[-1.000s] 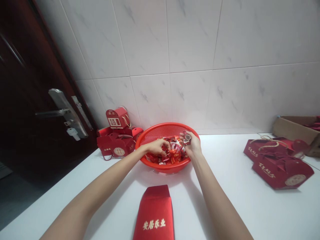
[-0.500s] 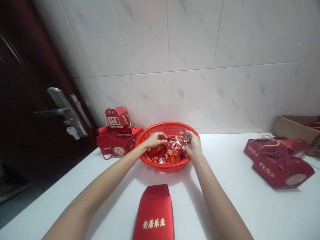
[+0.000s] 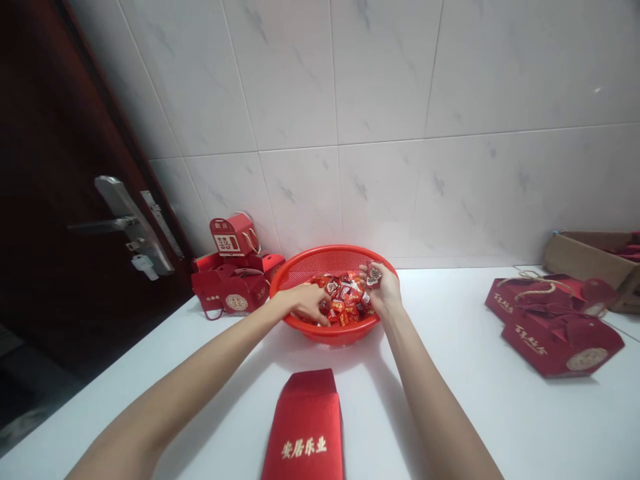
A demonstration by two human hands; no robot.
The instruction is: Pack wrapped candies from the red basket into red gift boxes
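A red plastic colander (image 3: 335, 252) stands on the white table, holding many wrapped candies (image 3: 350, 297) in red, orange and white wrappers. Inside its left half, my left hand (image 3: 309, 301) reaches down over the candies, fingers bent and apart; nothing can be seen held. My right hand (image 3: 387, 288) is at the colander's right rim, palm turned up, closed round a wrapped candy (image 3: 373, 277) with a pale printed pattern. In front of the colander, a red envelope-like pouch (image 3: 306, 427) with gold characters lies flat, cut off by the lower picture edge.
Red gift boxes (image 3: 235, 287) are stacked at the left by the tiled wall (image 3: 390, 200). On the right are dark red boxes (image 3: 560, 340) with rope handles and an open cardboard box (image 3: 575, 257). A dark door (image 3: 50, 133) with a metal handle stands at far left.
My left hand has moved lower and nearer into the candies, its fingers now pointing down. My right hand stays at the right rim with its candy.
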